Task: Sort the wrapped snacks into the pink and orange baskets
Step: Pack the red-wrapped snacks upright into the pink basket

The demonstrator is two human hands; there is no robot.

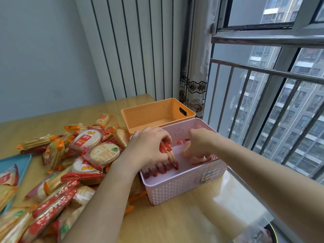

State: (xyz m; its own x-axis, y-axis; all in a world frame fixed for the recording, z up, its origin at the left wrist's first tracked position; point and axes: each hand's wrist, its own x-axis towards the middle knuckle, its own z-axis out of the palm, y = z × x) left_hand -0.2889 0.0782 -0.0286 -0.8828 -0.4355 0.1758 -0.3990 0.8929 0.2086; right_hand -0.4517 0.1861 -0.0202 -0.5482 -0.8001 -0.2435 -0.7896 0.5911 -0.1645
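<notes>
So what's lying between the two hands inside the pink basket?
In the head view, bare pink basket floor shows between the left hand and right hand; each hand holds red-wrapped snacks.

**High-rise flat, a table by the window**

A room in an apartment home, seen from above a wooden surface (175, 223) pushed into a corner. In the upper left of the frame stands a plain pale wall (40, 55); beside it, top centre, a white panel with dark vertical stripes (133, 50). A patterned lace-trimmed curtain (192, 92) hangs at centre right, next to a metal-framed window (254, 27) fitted with a safety railing (263, 74). Through the bars, on the right of the frame, rise tall residential tower blocks (298, 120), their many floors seen from a similar height. Household plastic baskets, an orange basket (157, 114) and a pink basket (184, 186), sit on the surface amid a pile of wrapped snacks (73, 158).
</notes>
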